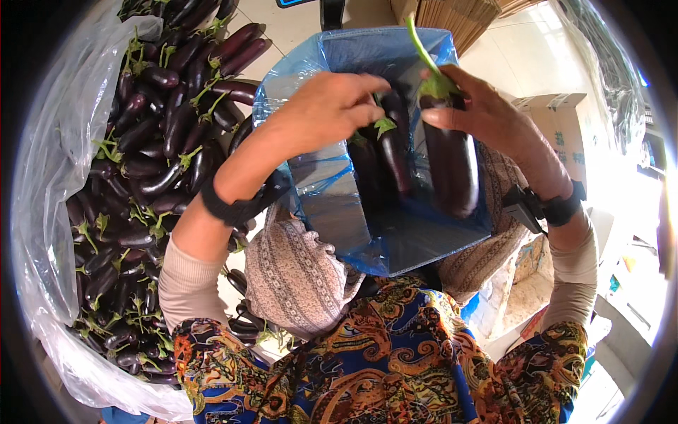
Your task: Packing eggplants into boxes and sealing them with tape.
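Observation:
My right hand (480,109) is closed round the stem end of a large dark eggplant (452,166), its long green stem pointing up past my fingers. That eggplant hangs over the right side of a box lined with blue plastic film (321,180). My left hand (332,109) is above the box's left side, fingers bent and apart, with nothing seen in its grasp. Just beside those fingertips is an eggplant (394,152) with a green cap, lying in the box among a few others; how many is partly hidden by my left hand.
To the left spreads a large heap of eggplants (141,162), bordered by clear plastic sheeting (49,233). Flattened cardboard (448,21) is stacked beyond the box. A carton (561,131) stands at the right. My knees flank the box.

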A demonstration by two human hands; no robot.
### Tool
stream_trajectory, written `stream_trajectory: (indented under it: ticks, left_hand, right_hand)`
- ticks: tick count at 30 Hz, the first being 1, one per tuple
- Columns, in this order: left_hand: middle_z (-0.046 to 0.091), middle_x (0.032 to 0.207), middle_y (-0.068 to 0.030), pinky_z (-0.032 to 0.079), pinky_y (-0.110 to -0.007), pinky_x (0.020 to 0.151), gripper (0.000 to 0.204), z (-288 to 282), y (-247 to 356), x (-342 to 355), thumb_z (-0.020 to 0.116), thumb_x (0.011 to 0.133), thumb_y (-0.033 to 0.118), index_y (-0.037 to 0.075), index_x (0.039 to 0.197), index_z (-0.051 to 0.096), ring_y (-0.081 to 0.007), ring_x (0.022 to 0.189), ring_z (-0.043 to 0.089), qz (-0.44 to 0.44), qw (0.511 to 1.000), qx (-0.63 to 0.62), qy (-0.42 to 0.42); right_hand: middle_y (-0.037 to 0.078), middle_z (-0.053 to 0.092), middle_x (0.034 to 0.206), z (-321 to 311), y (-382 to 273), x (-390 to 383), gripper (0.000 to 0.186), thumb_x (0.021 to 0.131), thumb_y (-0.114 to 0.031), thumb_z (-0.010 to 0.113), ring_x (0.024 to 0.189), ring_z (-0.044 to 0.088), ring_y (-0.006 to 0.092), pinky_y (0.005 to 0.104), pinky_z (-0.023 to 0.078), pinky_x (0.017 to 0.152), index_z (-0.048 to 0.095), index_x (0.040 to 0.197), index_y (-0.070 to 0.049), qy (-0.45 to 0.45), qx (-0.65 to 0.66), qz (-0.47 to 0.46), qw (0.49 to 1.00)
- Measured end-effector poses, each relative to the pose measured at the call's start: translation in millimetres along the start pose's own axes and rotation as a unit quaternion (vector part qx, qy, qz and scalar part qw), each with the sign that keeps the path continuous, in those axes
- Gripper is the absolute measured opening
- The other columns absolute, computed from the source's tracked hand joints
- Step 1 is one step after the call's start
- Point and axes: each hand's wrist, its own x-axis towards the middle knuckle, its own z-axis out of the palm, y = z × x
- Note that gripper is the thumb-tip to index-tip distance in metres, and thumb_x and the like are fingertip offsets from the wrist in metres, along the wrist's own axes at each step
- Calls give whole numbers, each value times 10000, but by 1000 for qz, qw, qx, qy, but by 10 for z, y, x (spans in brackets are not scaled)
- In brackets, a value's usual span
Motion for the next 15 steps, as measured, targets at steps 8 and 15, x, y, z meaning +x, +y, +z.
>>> stream_trajectory:
  ticks: [8, 15]
  left_hand:
    - [493, 1274, -71, 416, -416, 992, 462, 1045, -634, 606, 586, 812, 138, 109, 1269, 519, -296, 1219, 434, 121, 881, 396, -229]
    - [525, 1292, -125, 393, -456, 1034, 500, 1111, -913, 756, 566, 825, 140, 125, 1323, 528, -352, 1261, 438, 55, 904, 343, -251]
  right_hand:
    - [218, 639, 837, 166, 199, 52, 626, 819, -437, 679, 820, 643, 332, 416, 485, 753, 467, 1189, 21, 74, -228, 45, 970]
    - [185, 636, 778, 670, 537, 391, 424, 856, -346, 632, 705, 643, 347, 458, 504, 675, 511, 1040, 17, 111, -449, -31, 886]
